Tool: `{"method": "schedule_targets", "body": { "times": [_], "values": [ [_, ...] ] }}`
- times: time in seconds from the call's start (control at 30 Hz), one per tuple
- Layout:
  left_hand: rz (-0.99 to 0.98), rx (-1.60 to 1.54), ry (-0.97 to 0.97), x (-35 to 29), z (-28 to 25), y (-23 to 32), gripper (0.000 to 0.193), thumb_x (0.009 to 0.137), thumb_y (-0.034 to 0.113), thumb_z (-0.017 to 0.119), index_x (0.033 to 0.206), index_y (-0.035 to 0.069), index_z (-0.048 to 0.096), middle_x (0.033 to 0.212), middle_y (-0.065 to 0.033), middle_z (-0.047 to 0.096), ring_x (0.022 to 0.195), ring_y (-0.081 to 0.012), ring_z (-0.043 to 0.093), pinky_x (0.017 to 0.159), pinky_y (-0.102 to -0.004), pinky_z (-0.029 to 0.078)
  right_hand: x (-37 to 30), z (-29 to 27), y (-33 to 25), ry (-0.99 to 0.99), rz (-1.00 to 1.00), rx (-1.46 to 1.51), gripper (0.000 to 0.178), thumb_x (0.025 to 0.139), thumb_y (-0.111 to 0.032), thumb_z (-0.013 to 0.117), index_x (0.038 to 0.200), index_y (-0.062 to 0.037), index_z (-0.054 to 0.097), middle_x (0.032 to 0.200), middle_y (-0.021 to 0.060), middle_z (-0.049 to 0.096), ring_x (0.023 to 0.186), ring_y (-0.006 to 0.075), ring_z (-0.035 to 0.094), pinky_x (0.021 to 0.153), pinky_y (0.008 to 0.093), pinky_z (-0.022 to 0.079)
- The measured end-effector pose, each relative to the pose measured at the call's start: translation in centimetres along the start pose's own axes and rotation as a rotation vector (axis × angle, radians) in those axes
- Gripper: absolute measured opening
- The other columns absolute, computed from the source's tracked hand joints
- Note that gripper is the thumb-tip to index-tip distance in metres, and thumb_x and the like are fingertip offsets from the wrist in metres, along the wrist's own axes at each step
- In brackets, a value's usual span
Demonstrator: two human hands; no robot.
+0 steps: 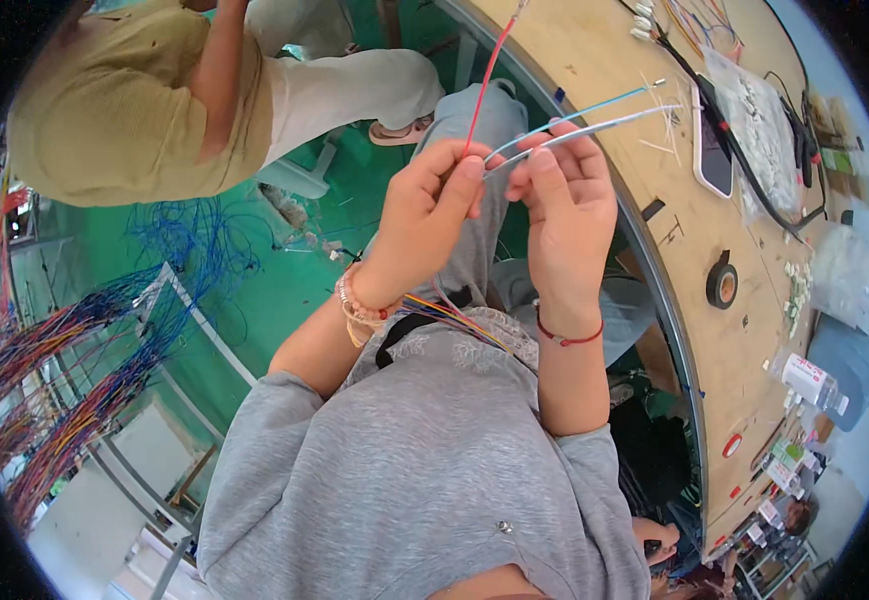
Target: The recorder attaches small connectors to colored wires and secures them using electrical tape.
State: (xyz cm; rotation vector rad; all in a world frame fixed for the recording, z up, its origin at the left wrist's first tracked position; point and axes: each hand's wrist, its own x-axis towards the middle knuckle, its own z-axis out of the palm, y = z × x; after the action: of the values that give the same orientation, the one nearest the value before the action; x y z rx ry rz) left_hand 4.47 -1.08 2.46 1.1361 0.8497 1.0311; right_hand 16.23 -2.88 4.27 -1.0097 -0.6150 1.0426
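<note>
My left hand (433,200) pinches a red wire (485,90) between thumb and fingers; the wire rises from the grip toward the table's far end. My right hand (567,205) is closed around a white wire (620,122), thumb against it, beside a light-blue wire (605,104). Both of these wires run from near the left fingertips out to the right, over the table edge. The left fingers seem to touch their near ends, but the exact join is hidden. Below the hands, a bundle of coloured wires (465,325) lies across my lap.
On the wooden table (680,215) to the right lie a phone (713,150), a black cable, a clear bag (755,110), a black tape roll (722,284) and a bottle (813,383). Wire bundles (85,350) hang at left. Another person (155,110) sits at upper left.
</note>
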Motion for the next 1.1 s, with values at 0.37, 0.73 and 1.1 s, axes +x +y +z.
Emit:
{"method": "schedule_targets", "body": {
  "times": [0.37, 0.73, 1.1],
  "values": [
    [-0.093, -0.164, 0.113, 0.3, -0.4, -0.7, 0.014, 0.088, 0.017, 0.05, 0.091, 0.003, 0.052, 0.068, 0.0003, 0.055, 0.047, -0.0009, 0.037, 0.042, -0.0158, 0.029, 0.3, -0.8, 0.9, -0.015, 0.064, 0.116, 0.008, 0.083, -0.003, 0.055, 0.089, -0.0018, 0.051, 0.082, 0.0093, 0.059, 0.068, 0.0135, 0.057, 0.061, 0.025, 0.048],
    [-0.075, 0.089, 0.163, -0.6, -0.8, -0.9, 0.013, 0.088, 0.018, 0.051, 0.09, 0.005, 0.053, 0.072, -0.0015, 0.057, 0.051, -0.0054, 0.048, 0.044, -0.0177, 0.036, 0.0, 0.1, 1.9, -0.188, -0.072, -0.342, 0.022, 0.093, -0.018, 0.041, 0.101, -0.0002, 0.05, 0.068, 0.0035, 0.057, 0.058, 0.0065, 0.05, 0.053, 0.0196, 0.041],
    [-0.134, 1.388, -0.387, 1.4, -5.6, 3.5, 0.019, 0.083, 0.017, 0.055, 0.096, 0.004, 0.059, 0.093, -0.0144, 0.06, 0.082, -0.0309, 0.058, 0.07, -0.0372, 0.045, -5.4, -4.2, -0.8, -0.137, -0.078, 0.159, 0.027, 0.095, -0.019, 0.031, 0.112, 0.0005, 0.04, 0.069, 0.007, 0.051, 0.061, 0.0124, 0.049, 0.058, 0.0244, 0.042]
  ]
}}
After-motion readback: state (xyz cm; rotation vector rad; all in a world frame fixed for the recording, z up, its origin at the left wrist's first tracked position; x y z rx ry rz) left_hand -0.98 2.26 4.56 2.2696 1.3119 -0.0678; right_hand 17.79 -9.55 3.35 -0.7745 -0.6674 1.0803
